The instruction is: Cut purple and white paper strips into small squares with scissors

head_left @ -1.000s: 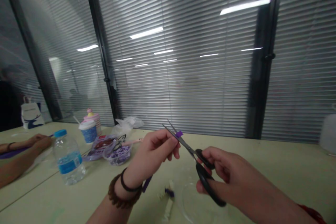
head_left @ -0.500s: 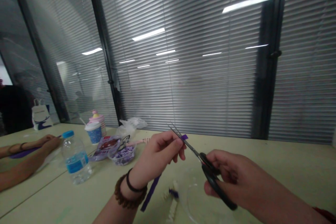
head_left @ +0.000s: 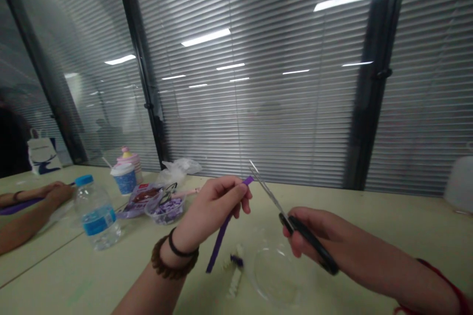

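A narrow purple strip [head_left: 220, 238] is pinched near its upper end between the thumb and fingers of my left hand [head_left: 218, 202]; its tail hangs below toward the table. My right hand [head_left: 314, 231] grips black-handled scissors [head_left: 273, 199], their blades pointing up and left, just right of the strip's short free end. Under the hands stands a clear round plastic container [head_left: 275, 275]. Beside it lie pale crinkled pieces [head_left: 235, 280] with a small dark purple bit [head_left: 237, 260] on them.
To the left stand a water bottle [head_left: 96, 216], a clear tub [head_left: 166, 210] of small purple pieces, a purple packet [head_left: 142, 197], a blue cup [head_left: 124, 178] and a crumpled plastic bag [head_left: 179, 171]. Another person's hands [head_left: 55, 194] hold purple material at far left. Window blinds rise behind the table.
The scissors have moved away from the strip's end, which they crossed before; the right hand has turned slightly. The view has shifted a little, and a whitish container shows at the right edge.
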{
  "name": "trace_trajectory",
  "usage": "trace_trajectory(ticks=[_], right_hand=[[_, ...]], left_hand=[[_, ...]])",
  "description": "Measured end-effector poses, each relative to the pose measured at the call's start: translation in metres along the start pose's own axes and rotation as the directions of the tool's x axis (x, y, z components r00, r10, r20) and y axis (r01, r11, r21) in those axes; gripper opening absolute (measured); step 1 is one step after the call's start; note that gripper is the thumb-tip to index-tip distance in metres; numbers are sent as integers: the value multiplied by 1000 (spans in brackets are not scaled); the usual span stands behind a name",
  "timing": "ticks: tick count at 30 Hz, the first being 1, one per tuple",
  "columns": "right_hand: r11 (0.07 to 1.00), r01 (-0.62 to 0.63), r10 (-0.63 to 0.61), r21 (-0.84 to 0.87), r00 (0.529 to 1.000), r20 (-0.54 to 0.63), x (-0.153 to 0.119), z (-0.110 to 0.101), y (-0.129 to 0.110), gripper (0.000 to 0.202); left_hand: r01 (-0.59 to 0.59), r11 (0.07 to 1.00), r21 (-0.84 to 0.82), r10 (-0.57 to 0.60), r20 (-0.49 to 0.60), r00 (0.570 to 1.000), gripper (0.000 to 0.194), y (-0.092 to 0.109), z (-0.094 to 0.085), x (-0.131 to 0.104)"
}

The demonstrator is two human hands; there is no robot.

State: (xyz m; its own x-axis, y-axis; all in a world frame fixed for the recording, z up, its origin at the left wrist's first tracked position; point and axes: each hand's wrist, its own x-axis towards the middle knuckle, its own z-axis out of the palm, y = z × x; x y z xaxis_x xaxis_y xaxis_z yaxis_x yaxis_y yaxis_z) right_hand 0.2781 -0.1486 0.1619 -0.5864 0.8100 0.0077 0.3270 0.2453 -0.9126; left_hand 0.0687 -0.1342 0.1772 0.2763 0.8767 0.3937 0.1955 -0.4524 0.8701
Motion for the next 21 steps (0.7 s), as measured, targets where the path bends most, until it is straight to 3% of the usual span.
trace_trajectory(ticks=[10,14,21], right_hand=[[995,51,-62,91,990,130,-1,8,0,54],[993,85,-94,80,988,123,-3,9,1,45],[996,46,-54,73,994,99,0,14,-1,54]], left_hand=[[90,996,21,-91,45,995,31,0,4,-2],[104,994,27,-105,25,994,32,0,3,-2],[125,990,72,-132,108,985,32,2,8,-4]])
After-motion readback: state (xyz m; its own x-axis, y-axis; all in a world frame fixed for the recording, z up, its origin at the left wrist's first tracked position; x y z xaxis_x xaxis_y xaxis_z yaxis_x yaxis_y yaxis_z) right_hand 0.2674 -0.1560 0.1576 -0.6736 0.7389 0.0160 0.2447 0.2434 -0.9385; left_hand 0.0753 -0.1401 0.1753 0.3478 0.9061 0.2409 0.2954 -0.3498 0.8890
